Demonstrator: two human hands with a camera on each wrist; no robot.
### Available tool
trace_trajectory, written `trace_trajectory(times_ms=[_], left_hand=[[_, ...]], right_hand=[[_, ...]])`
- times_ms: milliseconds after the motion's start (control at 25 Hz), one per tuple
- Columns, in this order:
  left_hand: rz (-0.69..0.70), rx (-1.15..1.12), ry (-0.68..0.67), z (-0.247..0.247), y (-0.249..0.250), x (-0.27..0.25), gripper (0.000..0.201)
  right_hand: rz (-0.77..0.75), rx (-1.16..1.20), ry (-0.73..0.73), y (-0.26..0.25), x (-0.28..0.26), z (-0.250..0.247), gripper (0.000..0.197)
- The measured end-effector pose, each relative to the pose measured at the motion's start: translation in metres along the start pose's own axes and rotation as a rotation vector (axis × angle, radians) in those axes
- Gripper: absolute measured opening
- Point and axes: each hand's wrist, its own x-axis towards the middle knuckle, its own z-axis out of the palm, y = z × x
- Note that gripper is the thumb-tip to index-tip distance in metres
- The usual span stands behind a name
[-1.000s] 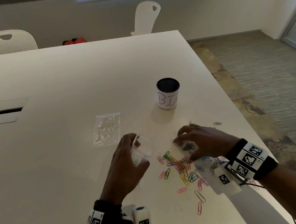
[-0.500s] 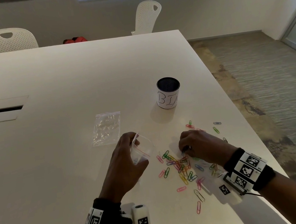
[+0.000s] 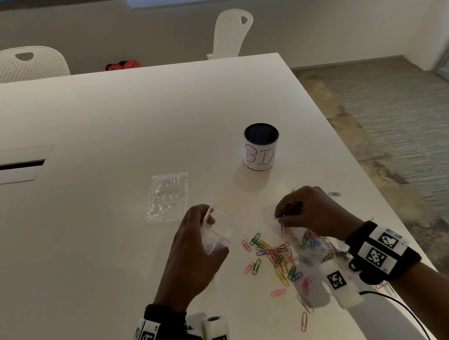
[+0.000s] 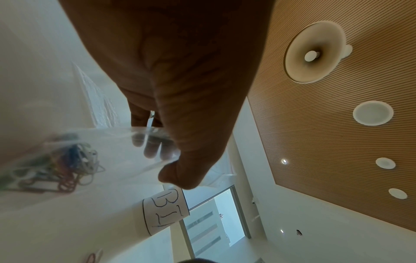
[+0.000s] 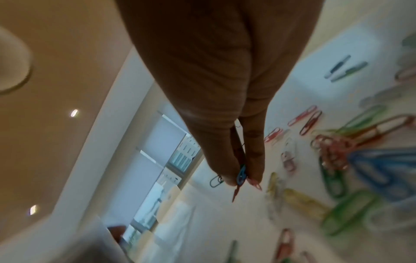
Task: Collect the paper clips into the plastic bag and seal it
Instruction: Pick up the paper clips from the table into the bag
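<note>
My left hand [image 3: 197,249] holds a small clear plastic bag [image 3: 221,234] with a red zip line, its mouth held open toward the right. In the left wrist view the bag [image 4: 117,151] has several coloured clips [image 4: 60,167] inside, and my thumb and fingers pinch its rim. My right hand [image 3: 308,212] is lifted a little off the table and pinches a few paper clips [image 5: 241,176] between thumb and fingertips. A loose heap of coloured paper clips [image 3: 282,254] lies on the white table [image 3: 83,249] between and below my hands.
A second clear bag [image 3: 167,197] lies flat beyond my left hand. A black cup with a white "BIN" label [image 3: 262,146] stands behind the clips. One stray clip [image 3: 334,194] lies near the table's right edge [image 3: 364,178]. Chairs stand at the far side.
My right hand has risen from the heap with clips pinched in its fingers and moved slightly away from me. The left hand keeps the bag in the same place.
</note>
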Motion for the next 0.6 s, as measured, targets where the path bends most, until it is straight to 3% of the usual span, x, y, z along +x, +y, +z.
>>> trace_trajectory(times_ms=[160,320,600], left_hand=[[0.000,-0.005,-0.006,0.000,0.002,0.001,0.060],[0.003,-0.003,-0.013,0.001,0.002,0.001,0.058],[-0.014,-0.006,-0.023,0.002,0.004,0.002,0.061]], right_hand=[[0.041,0.433,0.000,-0.030,-0.008,-0.003,0.014],[-0.015,0.603,0.049,-0.071,-0.010,0.004,0.017],[-0.291,0.316,0.187,-0.116,-0.004,0.043,0.016]])
